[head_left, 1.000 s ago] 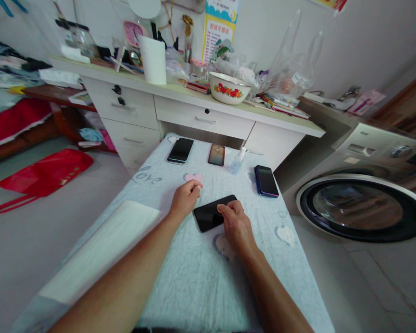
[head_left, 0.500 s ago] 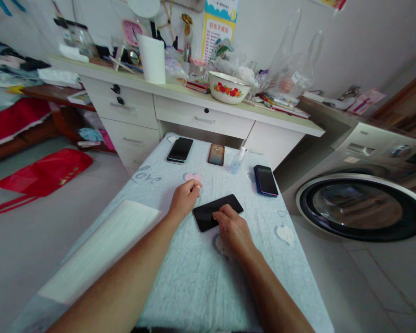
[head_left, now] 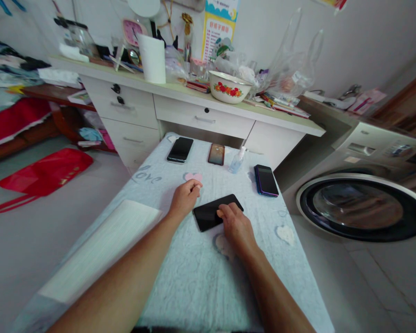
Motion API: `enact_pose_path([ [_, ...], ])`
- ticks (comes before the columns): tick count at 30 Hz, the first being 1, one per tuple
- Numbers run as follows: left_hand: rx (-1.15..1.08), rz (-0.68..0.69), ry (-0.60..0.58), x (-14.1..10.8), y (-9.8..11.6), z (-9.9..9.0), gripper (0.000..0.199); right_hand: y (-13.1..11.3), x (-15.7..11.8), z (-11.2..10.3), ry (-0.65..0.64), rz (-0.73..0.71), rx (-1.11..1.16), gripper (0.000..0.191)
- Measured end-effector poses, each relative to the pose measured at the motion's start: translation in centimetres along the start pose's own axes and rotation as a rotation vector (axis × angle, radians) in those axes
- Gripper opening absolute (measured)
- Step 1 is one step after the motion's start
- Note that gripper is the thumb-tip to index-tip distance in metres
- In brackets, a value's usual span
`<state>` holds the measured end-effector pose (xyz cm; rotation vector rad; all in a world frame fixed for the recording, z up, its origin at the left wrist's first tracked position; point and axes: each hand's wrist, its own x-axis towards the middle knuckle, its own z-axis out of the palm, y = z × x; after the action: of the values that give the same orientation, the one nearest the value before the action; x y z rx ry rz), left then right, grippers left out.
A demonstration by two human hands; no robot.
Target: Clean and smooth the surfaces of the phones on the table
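A black smartphone (head_left: 208,216) lies screen up and slanted on the cloth-covered table (head_left: 190,286). Over its right part is my right hand (head_left: 236,224), fingers bent and pinched together at the glass; whatever they hold, if anything, is hidden. My left hand (head_left: 185,196) rests closed on the cloth, just beyond the phone's left end and near a pink heart print (head_left: 193,176). I cannot make out what is inside its curled fingers.
At the table's far side are another phone (head_left: 180,150), a brown phone case (head_left: 216,155) and a clear spray bottle (head_left: 237,161). Stacked dark phones (head_left: 266,180) lie at the right edge. A pale sheet (head_left: 104,249) lies left; a washing machine (head_left: 353,185) stands right.
My right hand has slid a little to the right over the phone, baring more of the screen's middle. My left hand and the phone have stayed in place.
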<state>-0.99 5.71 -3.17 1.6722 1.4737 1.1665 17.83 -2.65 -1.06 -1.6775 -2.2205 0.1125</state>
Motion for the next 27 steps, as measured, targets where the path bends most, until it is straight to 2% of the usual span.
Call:
enact_pose_path([
  [7,0.002,-0.003,0.006,-0.1,0.2,0.0,0.024,0.2,0.1,0.0,-0.010,0.027,0.048,0.023],
  [20,0.002,-0.007,-0.005,0.0,0.0,0.1,0.026,0.2,0.0,0.4,0.028,-0.023,0.022,0.021],
  [27,0.016,0.000,0.004,0.0,0.0,0.0,0.026,-1.2,-0.2,0.5,0.004,-0.128,0.005,0.022],
])
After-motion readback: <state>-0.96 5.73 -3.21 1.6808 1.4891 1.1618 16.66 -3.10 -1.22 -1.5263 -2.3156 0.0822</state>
